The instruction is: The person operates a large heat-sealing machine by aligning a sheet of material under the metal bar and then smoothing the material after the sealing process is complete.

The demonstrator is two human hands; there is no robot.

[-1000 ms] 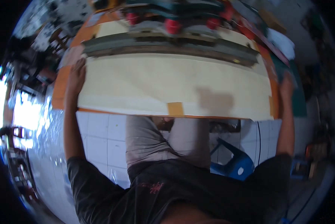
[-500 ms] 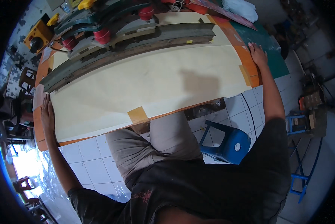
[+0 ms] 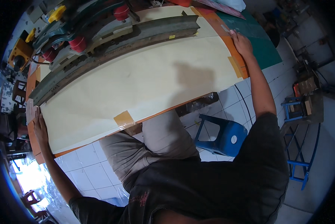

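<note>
A large cream paper sheet (image 3: 137, 82) lies spread over an orange table (image 3: 36, 149). A piece of brown tape (image 3: 123, 118) sits on its near edge. My left hand (image 3: 39, 128) rests flat on the sheet's left end, fingers together. My right hand (image 3: 242, 43) presses flat on the right end, beside brown tape strips (image 3: 235, 66) at that edge. Neither hand holds anything. A long grey metal bar (image 3: 111, 48) lies across the sheet's far edge.
Behind the bar stands a green machine with red knobs (image 3: 77, 43). A yellow tool (image 3: 19, 56) sits far left. A green mat (image 3: 257, 33) lies at the right. A blue plastic stool (image 3: 223, 136) stands on the white tiled floor beside my legs.
The view has swung, so the table now runs diagonally. Both hands stay flat on the two ends of the sheet.
</note>
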